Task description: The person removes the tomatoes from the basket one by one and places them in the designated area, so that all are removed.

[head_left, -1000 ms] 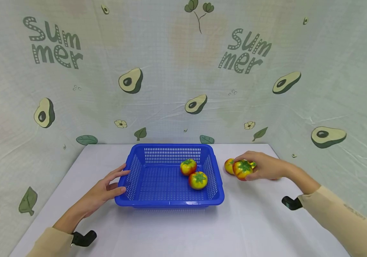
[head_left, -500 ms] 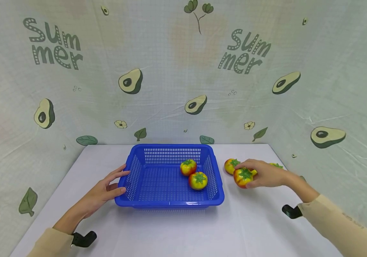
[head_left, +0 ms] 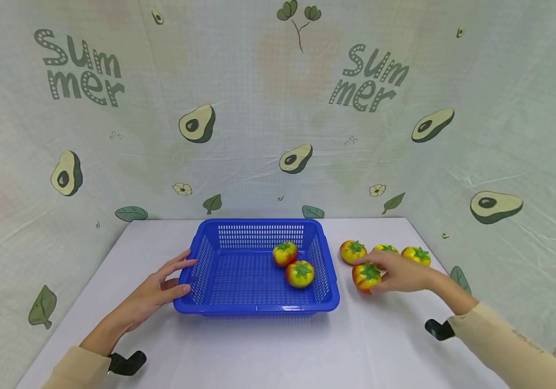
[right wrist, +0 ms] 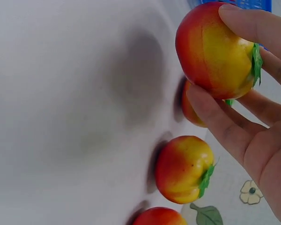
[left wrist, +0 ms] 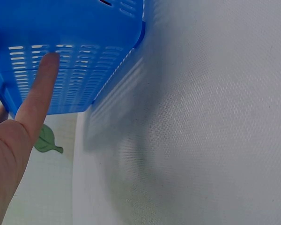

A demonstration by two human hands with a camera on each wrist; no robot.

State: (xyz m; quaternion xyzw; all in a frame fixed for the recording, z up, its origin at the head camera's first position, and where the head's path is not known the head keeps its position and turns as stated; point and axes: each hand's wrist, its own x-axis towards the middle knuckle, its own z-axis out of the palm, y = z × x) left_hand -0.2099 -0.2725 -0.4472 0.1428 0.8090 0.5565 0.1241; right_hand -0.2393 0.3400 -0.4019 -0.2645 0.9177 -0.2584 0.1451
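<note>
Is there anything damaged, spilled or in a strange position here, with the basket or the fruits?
Nothing stands out: the blue basket sits upright, no spill shows, and the fruit in the right hand looks undamaged.

Across the back hangs a pale cloth [head_left: 248, 70], turning along both sides; up high, "summer" lettering [head_left: 76, 65] reads out twice; halved avocado prints [head_left: 202, 120] scatter below; leaf prints [head_left: 131, 214] and flower prints [head_left: 182, 189] run lower; a white table [head_left: 278, 356] stretches out in front.
</note>
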